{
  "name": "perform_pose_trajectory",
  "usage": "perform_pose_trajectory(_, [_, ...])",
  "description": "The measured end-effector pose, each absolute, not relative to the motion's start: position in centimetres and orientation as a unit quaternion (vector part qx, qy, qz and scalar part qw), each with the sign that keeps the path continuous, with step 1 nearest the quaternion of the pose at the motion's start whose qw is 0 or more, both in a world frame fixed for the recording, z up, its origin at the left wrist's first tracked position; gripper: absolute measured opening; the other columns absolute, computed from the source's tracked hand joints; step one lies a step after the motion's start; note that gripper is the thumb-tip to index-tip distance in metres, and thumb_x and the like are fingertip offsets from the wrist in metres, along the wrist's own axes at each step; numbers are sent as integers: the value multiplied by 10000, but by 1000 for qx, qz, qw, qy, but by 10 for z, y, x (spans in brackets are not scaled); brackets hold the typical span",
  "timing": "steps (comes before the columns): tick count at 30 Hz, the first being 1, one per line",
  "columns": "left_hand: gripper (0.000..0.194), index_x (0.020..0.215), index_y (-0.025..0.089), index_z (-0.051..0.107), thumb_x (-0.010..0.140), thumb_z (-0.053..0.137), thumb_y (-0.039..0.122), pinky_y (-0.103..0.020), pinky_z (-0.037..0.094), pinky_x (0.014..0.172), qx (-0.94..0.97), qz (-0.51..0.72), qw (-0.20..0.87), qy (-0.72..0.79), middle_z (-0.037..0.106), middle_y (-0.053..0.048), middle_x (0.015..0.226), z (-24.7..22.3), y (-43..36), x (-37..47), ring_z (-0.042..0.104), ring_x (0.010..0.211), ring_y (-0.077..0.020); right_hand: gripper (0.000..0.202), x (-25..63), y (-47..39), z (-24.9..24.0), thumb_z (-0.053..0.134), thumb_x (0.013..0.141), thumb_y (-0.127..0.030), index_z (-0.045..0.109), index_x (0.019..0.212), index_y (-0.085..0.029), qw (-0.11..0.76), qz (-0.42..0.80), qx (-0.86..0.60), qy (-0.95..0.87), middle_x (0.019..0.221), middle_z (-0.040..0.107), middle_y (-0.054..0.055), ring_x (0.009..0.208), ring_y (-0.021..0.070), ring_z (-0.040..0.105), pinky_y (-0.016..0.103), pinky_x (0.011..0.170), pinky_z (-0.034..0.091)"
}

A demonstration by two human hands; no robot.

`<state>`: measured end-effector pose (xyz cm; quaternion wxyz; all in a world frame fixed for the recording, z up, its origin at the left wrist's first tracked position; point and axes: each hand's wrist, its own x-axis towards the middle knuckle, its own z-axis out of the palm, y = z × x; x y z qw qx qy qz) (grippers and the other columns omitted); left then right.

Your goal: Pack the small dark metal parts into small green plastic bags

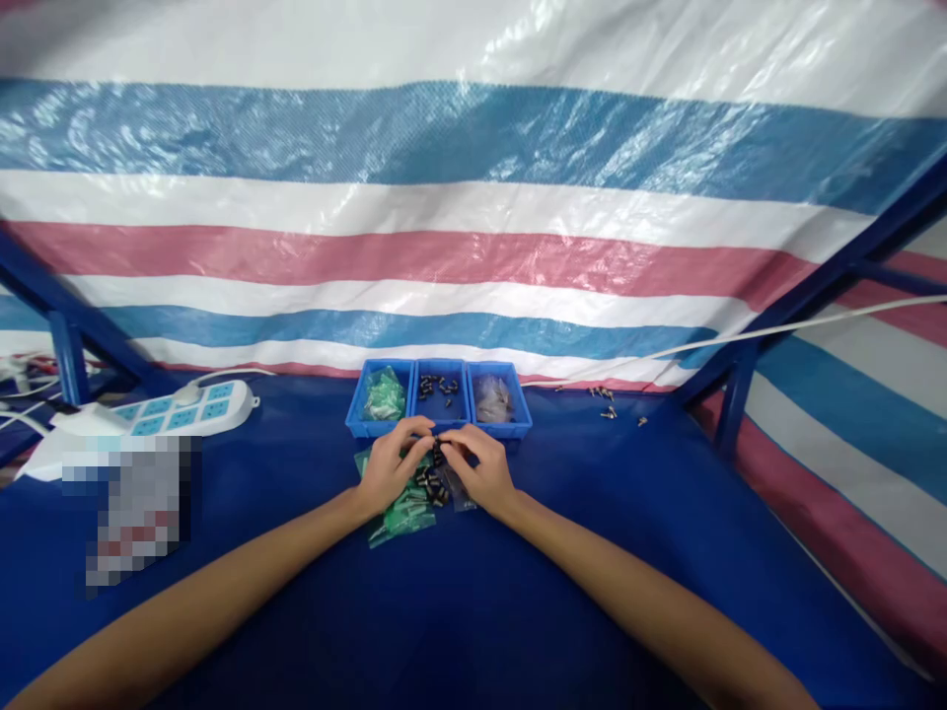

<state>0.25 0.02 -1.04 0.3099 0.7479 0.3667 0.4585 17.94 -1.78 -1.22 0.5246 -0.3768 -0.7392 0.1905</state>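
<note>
My left hand (394,463) and my right hand (482,467) meet fingertip to fingertip just in front of the blue bins. Between the pinched fingers is a small black part (437,452), partly hidden by them. Below the hands lies a pile of black and metallic pieces (435,487). Green plastic bags (403,518) lie under and left of the pile, and a clear bag (460,493) is under my right hand. Three joined blue bins hold green bags (385,393), loose black pieces (447,386) and clear bags (492,397).
A white power strip (193,412) with a plug sits at the left. Small metal pieces (608,413) are scattered at the back right. A white cable (695,345) crosses the right side. Blue frame bars and a striped sheet (444,256) stand behind the blue table (592,493).
</note>
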Motion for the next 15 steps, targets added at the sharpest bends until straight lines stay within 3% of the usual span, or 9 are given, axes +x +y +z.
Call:
perform_pose_trajectory(6, [206, 1095, 200, 511, 931, 469, 317, -195, 481, 571, 760, 447, 311, 356, 626, -19, 902, -11, 1, 3, 616, 690, -106, 170, 179, -16, -15, 539, 896, -257, 634, 1020, -189, 537, 171, -374, -737, 685, 542, 3, 605, 132, 509, 261, 595, 439])
perform_pose_trajectory(15, [216, 1099, 194, 515, 921, 488, 313, -204, 497, 600, 768, 446, 298, 349, 646, -17, 869, -8, 0, 3, 638, 704, -114, 156, 179, -16, -11, 535, 892, -310, 624, 915, -184, 516, 187, -378, -745, 673, 531, -4, 600, 126, 509, 254, 603, 438])
